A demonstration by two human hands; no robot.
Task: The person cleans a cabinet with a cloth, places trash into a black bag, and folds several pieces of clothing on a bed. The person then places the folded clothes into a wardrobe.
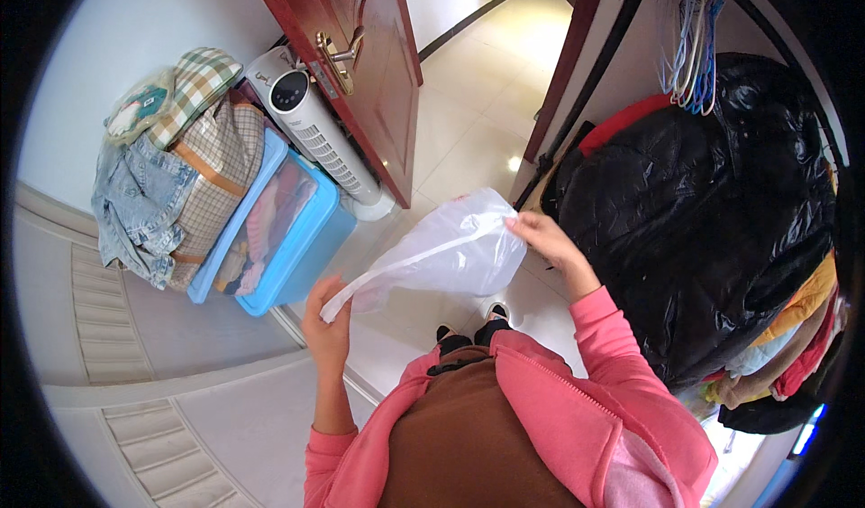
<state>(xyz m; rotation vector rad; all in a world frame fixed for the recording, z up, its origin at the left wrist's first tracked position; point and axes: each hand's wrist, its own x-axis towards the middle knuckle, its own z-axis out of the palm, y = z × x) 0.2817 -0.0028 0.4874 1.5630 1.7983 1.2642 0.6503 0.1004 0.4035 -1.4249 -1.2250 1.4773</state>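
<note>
A white translucent plastic bag (446,244) stretches between my two hands above the tiled floor. My left hand (328,322) pinches one end of it, lower down and nearer to my body. At the other end, my right hand (544,237) grips the bag's upper corner between thumb and fingers. A whitish folded band runs along the bag from hand to hand. The bag's body hangs loosely, and I cannot tell whether anything is inside.
On the left, blue-lidded storage boxes (297,237) carry a checked bag (216,163) and a denim garment (145,204). A tower fan (331,149) stands beside the open wooden door (365,68). To the right hang a black padded jacket (689,224) and several hangers (699,48).
</note>
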